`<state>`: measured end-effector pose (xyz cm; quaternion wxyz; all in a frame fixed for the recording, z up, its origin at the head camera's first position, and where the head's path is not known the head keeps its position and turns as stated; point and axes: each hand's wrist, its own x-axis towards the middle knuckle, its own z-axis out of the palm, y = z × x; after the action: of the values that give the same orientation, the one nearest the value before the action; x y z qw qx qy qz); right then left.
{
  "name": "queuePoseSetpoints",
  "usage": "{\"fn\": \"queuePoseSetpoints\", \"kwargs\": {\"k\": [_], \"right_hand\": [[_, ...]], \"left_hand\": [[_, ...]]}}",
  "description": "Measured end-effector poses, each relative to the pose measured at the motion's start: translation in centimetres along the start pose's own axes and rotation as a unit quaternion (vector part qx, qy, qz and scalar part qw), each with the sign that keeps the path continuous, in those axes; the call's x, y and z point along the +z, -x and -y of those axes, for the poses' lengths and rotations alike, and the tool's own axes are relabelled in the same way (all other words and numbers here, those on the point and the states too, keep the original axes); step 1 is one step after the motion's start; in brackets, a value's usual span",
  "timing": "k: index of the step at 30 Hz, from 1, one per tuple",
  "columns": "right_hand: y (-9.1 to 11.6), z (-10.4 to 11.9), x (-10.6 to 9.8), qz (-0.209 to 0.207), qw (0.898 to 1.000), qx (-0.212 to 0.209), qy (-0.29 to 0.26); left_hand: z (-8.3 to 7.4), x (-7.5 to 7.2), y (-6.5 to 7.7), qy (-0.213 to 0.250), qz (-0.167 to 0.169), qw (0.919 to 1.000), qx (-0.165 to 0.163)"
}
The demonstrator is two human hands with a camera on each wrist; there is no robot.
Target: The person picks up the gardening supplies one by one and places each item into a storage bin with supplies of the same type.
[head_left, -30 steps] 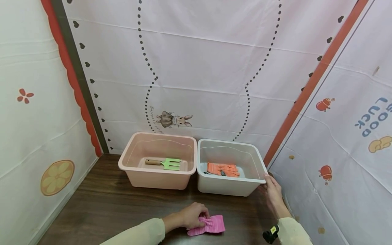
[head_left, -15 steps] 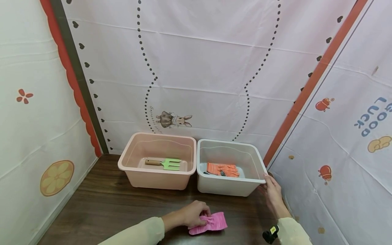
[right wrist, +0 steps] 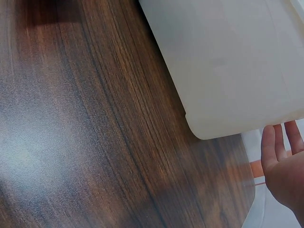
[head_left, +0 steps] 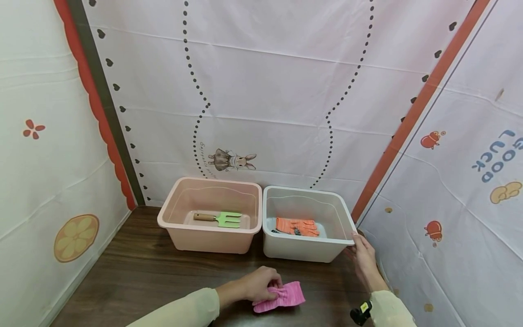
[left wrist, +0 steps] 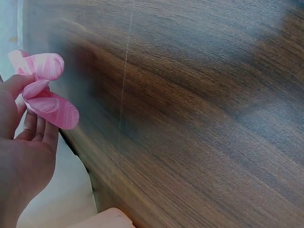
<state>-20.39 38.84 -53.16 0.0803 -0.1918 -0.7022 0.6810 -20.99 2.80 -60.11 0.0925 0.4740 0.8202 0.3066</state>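
My left hand (head_left: 261, 285) pinches a pink knit glove (head_left: 289, 295) between thumb and fingers, low over the table in front of the two bins. Two rounded glove fingers (left wrist: 56, 113) stick out past the hand (left wrist: 35, 142) in the left wrist view. At the far right, my right hand (head_left: 363, 256) grips the front right corner of a white plastic bin (head_left: 304, 251), thumb on the rim and fingers beneath. Its fingertips (right wrist: 269, 135) meet the bin's side in the right wrist view. Inside that bin lies an orange glove (head_left: 297, 226) with dark parts.
Left of the white bin stands a pink plastic bin (head_left: 212, 240), holding a green hand fork (head_left: 220, 219) with a wooden handle. Both stand at the back of the dark wooden table (head_left: 163, 281). Printed cloth walls (head_left: 265, 91) enclose the table on three sides.
My left hand and the pink glove have shifted slightly up and to the right, the glove's cuff tilting upward. The right hand has stayed on the white bin's corner.
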Motion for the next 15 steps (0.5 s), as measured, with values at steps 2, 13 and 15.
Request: {"fn": "queuePoseSetpoints", "kwargs": {"k": [2,13,15], "right_hand": [[0.0,0.01,0.05,0.0,1.0,-0.001,0.0],[-0.1,-0.11,0.01,0.009,1.0,-0.001,0.002],[-0.09,-0.12,0.02,0.008,1.0,-0.001,0.001]], "left_hand": [[-0.1,-0.1,-0.05,0.004,0.002,1.0,-0.004],[-0.64,-0.58,-0.22,0.01,-0.001,0.9998,-0.016],[-0.7,-0.66,-0.22,0.009,-0.002,0.9998,-0.017]]}}
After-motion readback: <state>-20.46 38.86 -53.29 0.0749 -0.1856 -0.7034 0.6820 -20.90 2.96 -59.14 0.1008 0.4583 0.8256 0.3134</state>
